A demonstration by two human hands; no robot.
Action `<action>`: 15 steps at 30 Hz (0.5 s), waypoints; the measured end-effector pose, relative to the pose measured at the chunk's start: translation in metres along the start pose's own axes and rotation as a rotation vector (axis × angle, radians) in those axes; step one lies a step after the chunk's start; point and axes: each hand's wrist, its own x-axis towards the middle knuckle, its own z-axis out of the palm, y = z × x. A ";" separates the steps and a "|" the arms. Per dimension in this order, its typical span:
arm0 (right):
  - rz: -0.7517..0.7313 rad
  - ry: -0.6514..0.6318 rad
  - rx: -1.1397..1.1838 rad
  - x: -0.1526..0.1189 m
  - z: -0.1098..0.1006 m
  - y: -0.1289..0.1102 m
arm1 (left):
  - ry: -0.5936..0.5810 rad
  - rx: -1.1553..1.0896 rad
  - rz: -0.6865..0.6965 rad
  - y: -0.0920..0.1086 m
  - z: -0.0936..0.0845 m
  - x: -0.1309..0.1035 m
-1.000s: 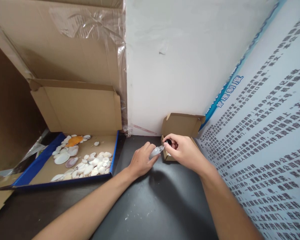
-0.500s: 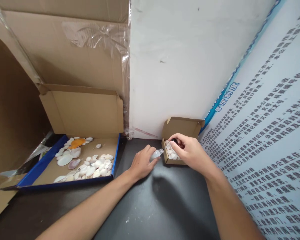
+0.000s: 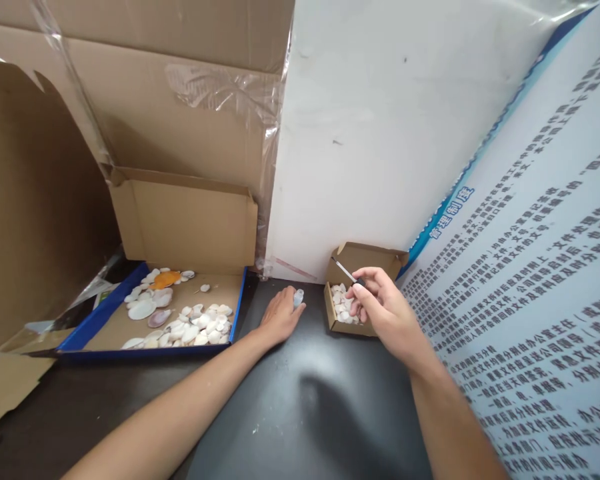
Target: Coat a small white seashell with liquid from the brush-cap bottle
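Observation:
My left hand [image 3: 281, 315] rests near the dark tabletop, its fingers around a small clear bottle [image 3: 299, 298] whose open neck points up. In my right hand [image 3: 380, 303] is a black-capped brush applicator [image 3: 347, 269], its pale stem pointing up and to the left. That hand is over a small open cardboard box [image 3: 333, 320], hiding its right part. White seashells [image 3: 342, 303] fill the visible part of the box. The bottle and the brush are apart.
On the left stands a larger open box with blue edges [image 3: 239, 307], holding a pile of white shells [image 3: 200, 327] and an orange shell [image 3: 166, 279]. A white board [image 3: 350, 133] rises behind, and a printed poster [image 3: 525, 267] stands at right.
My right hand has drawn the brush away from the bottle's neck and turned its tip upward. The bottle in my left hand is now more upright. The view has shifted slightly.

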 end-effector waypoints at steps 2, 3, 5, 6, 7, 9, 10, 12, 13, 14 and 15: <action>0.022 0.007 0.025 -0.007 0.006 0.000 | -0.013 0.016 -0.010 0.000 0.000 0.000; 0.032 0.013 0.025 -0.012 0.009 0.001 | -0.020 0.025 -0.017 0.001 0.000 0.000; 0.058 0.004 0.025 -0.021 0.014 0.005 | -0.029 0.041 -0.030 0.002 0.000 -0.001; 0.075 0.011 0.040 -0.026 0.017 0.006 | -0.030 0.048 -0.037 0.003 -0.001 -0.001; 0.094 0.020 0.067 -0.031 0.020 0.008 | -0.030 0.055 -0.044 0.003 -0.001 -0.002; 0.153 0.026 0.172 -0.042 0.028 0.006 | -0.026 0.066 -0.056 0.003 -0.002 -0.003; 0.182 0.034 0.253 -0.048 0.032 0.002 | -0.023 0.071 -0.064 0.003 -0.003 -0.003; 0.221 0.055 0.436 -0.062 0.039 -0.012 | -0.016 0.081 -0.083 0.004 -0.005 -0.005; 0.220 0.053 0.510 -0.071 0.042 -0.021 | -0.013 0.085 -0.093 0.004 -0.006 -0.007; 0.207 0.034 0.559 -0.081 0.044 -0.030 | -0.011 0.090 -0.101 0.004 -0.007 -0.008; 0.190 0.022 0.565 -0.093 0.044 -0.038 | -0.009 0.092 -0.106 0.004 -0.008 -0.010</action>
